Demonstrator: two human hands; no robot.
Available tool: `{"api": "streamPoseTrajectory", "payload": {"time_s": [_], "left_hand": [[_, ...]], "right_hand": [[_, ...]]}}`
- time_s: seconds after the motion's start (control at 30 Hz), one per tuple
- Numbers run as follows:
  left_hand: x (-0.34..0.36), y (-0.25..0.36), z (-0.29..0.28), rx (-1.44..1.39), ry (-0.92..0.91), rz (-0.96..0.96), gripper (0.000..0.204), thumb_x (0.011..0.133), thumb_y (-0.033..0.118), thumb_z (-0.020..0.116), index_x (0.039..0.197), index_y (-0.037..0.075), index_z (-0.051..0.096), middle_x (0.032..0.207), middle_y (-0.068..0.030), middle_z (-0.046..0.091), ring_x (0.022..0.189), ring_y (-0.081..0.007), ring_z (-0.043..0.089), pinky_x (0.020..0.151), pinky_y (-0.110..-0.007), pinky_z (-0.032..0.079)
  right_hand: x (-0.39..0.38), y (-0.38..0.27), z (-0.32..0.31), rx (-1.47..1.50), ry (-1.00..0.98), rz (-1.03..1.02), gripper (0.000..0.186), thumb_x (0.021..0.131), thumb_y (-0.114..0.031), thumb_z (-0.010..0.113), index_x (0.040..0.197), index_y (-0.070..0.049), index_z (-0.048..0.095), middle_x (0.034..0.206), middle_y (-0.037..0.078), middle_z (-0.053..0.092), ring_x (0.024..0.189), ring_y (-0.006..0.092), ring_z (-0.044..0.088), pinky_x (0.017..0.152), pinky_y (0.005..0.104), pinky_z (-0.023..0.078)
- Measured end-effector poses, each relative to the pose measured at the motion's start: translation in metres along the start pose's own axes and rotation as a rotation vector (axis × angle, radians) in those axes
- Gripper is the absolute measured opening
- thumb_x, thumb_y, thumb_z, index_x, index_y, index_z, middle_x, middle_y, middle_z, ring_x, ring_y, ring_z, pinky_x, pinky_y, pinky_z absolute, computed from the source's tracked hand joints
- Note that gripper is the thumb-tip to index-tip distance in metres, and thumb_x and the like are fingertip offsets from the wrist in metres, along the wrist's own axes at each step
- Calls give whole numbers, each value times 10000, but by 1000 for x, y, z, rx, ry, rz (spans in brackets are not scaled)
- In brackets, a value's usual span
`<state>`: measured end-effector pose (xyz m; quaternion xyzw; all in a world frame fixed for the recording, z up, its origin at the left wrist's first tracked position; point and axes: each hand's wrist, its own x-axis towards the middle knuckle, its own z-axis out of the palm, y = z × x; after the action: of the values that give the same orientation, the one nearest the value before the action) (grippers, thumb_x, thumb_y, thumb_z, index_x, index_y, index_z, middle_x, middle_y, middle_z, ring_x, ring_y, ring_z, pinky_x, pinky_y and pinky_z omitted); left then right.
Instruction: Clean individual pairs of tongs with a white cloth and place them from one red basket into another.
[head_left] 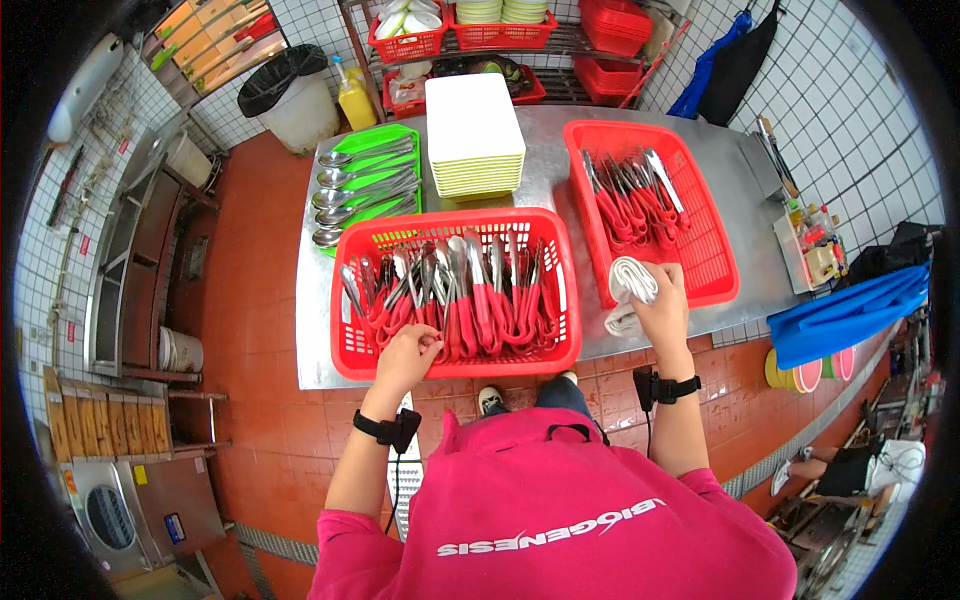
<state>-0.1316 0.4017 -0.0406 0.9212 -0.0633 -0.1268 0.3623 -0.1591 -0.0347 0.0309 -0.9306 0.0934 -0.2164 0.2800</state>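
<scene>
A red plastic basket [560, 362] in front of me is full of steel tongs [480, 285] with red handles. My left hand [410, 352] hangs at this basket's near rim with its fingers curled together by the handles. Whatever they might pinch is hidden. In my right hand [664, 306] is a folded white cloth [633, 282], gripped beside the near left corner of a second red basket [712, 262]. More red-handled tongs [632, 200] lie in that basket, mostly toward its far and left part.
Both baskets stand on a steel table [545, 180]. Behind the left one rise stacked square white plates [475, 120], beside a green tray [408, 160] of large spoons [370, 195]. A rack [560, 50] with red baskets stands beyond. Condiment bottles [815, 230] are at the right.
</scene>
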Motion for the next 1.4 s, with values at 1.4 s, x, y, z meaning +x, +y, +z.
{"api": "streamPoseTrajectory", "payload": {"time_s": [1.4], "left_hand": [[110, 256, 89, -160, -205, 304, 208, 1019, 116, 712, 1174, -17, 751, 1039, -151, 802, 965, -204, 785, 858, -317, 610]], "right_hand": [[32, 168, -94, -96, -67, 150, 483, 756, -107, 850, 1226, -140, 745, 1185, 118, 623, 1059, 378, 690, 881, 462, 580]]}}
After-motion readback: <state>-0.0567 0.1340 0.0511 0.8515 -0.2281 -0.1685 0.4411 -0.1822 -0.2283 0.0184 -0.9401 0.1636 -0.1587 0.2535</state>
